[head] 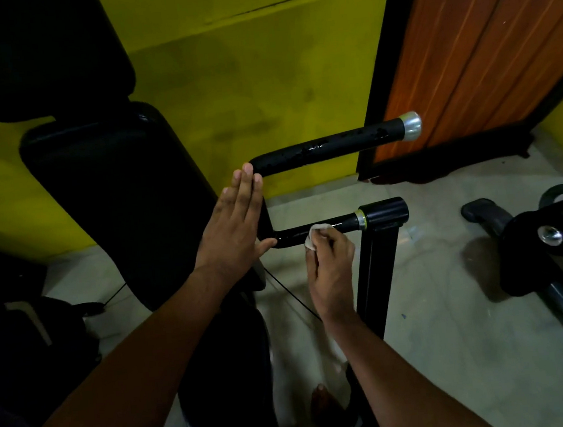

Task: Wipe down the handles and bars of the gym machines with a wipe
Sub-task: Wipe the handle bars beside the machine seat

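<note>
The machine's handle is a round black tube with a rough, speckled grip and a domed silver end cap. It bends down at its left end and turns right again as a glossy, wet-looking lower bar. That bar runs through a silver ring into a smooth black pivot sleeve on top of a square black post. The left hand is flat, fingers straight and pressed together, lying against the upright bend between the two runs and hiding most of it. The right hand curls around a small crumpled white wipe and holds it against the lower bar, just left of the ring. A long, rounded, black padded back pad stands just left of the hands, before a matte yellow wall. A grooved orange-brown door is behind the end cap. A thin black cable crosses the pale, scuffed floor, and a second machine sits well to the right.
</note>
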`<control>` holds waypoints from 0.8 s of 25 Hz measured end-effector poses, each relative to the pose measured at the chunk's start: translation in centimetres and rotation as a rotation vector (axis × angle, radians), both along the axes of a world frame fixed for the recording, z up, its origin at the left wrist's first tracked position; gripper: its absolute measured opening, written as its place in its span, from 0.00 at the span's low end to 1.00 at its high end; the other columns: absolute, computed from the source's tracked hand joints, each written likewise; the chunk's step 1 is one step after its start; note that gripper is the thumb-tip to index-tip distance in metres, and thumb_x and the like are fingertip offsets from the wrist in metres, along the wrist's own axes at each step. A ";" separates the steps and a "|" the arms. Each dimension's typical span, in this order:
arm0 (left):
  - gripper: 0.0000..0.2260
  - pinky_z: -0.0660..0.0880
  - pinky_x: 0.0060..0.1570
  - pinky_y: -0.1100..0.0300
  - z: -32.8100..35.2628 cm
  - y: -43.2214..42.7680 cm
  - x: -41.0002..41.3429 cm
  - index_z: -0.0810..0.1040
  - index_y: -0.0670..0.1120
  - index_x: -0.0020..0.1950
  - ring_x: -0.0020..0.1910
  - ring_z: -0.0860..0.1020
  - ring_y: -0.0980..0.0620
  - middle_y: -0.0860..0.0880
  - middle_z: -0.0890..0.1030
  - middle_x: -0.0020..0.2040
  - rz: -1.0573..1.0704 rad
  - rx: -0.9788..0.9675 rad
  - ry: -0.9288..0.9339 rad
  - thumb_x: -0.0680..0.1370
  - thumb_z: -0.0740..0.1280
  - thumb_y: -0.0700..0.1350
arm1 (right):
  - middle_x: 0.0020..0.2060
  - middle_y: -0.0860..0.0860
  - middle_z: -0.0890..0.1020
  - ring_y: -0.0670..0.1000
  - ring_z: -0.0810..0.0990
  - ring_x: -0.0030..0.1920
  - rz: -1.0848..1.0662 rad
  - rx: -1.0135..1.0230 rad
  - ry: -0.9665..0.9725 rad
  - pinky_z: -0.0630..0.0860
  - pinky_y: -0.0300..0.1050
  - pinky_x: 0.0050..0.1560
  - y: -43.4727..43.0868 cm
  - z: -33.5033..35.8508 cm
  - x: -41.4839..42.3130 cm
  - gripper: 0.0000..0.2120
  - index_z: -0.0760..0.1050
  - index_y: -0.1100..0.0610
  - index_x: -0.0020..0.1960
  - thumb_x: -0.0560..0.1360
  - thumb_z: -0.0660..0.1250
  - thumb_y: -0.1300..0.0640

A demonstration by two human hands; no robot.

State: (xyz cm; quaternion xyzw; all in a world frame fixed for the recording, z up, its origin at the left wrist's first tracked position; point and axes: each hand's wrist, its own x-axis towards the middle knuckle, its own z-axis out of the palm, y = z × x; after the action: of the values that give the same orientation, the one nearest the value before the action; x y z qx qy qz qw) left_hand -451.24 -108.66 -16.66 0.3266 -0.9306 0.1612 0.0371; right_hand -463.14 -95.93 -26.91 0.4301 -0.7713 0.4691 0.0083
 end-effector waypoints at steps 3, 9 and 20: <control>0.55 0.50 0.77 0.48 -0.1 -0.1 0.0 0.35 0.37 0.77 0.78 0.41 0.41 0.39 0.37 0.78 -0.012 -0.001 0.012 0.72 0.67 0.67 | 0.63 0.59 0.75 0.58 0.71 0.63 0.055 0.083 0.072 0.72 0.43 0.61 0.7 0.2 -1.3 0.16 0.75 0.60 0.66 0.80 0.61 0.60; 0.54 0.52 0.76 0.47 -0.1 -0.3 0.2 0.38 0.37 0.78 0.78 0.42 0.41 0.38 0.41 0.79 -0.013 -0.001 0.004 0.72 0.67 0.66 | 0.58 0.58 0.77 0.58 0.73 0.61 0.099 0.278 0.206 0.78 0.49 0.55 -1.8 2.8 -3.1 0.24 0.75 0.60 0.64 0.69 0.69 0.70; 0.54 0.50 0.77 0.48 -0.2 -0.4 0.2 0.37 0.37 0.78 0.78 0.40 0.41 0.38 0.38 0.78 -0.027 0.000 0.020 0.72 0.67 0.66 | 0.50 0.59 0.82 0.60 0.80 0.52 0.113 0.453 0.445 0.76 0.53 0.58 -1.8 4.4 -6.8 0.18 0.79 0.63 0.56 0.67 0.62 0.68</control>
State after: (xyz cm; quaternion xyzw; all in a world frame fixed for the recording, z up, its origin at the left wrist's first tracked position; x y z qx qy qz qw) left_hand -451.09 -109.10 -16.84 0.3156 -0.9344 0.1577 0.0486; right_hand -469.97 -97.71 -22.48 0.5553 -0.8102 0.1795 0.0546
